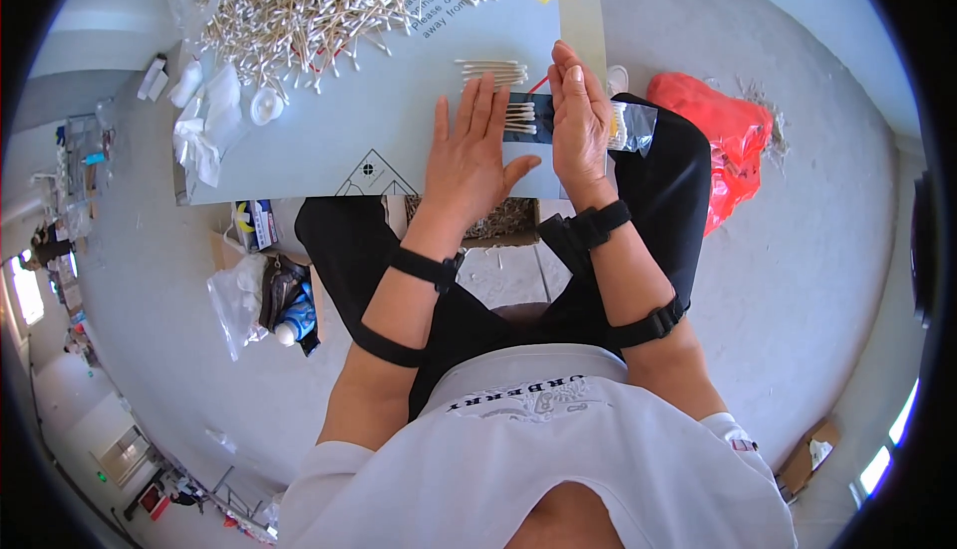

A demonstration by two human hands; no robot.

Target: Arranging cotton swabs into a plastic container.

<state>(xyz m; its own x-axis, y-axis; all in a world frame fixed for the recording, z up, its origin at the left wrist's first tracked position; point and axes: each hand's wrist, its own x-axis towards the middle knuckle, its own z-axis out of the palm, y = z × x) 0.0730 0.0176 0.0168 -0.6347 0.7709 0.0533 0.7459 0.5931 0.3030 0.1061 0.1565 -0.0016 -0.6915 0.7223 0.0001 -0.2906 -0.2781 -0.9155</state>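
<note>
Cotton swabs (520, 119) lie in a small bunch on the grey tabletop (329, 150), between the person's two hands. They are slim, with pale sticks and puffy white tips, set roughly parallel and pointing left to right across a dark strip. The left hand (469, 155) is laid out flat, back upward, its fingers straight and close together and its thumb spread toward the right; the fingertips reach over the left ends of the bunch, so whether they press on it cannot be told. The right hand (581, 116) stands on edge just right of the bunch, fingers extended and palm turned left — unclenched, with nothing seen in its grasp.

Just beyond the left fingertips is a loose row of swabs (493, 72), nearly parallel, the sticks a little uneven at their ends. Right of the right hand, more white tips show packed together in a clear plastic pouch (643, 131) that juts past the table edge.

At the far left, a large heap of swabs (299, 11) lies tangled, sticks crossing in every direction — cream shafts, white heads. Near it are a small white round cup (266, 106) and crumpled white plastic (211, 121). A red plastic bag (713, 140) rests on the floor to the right.
</note>
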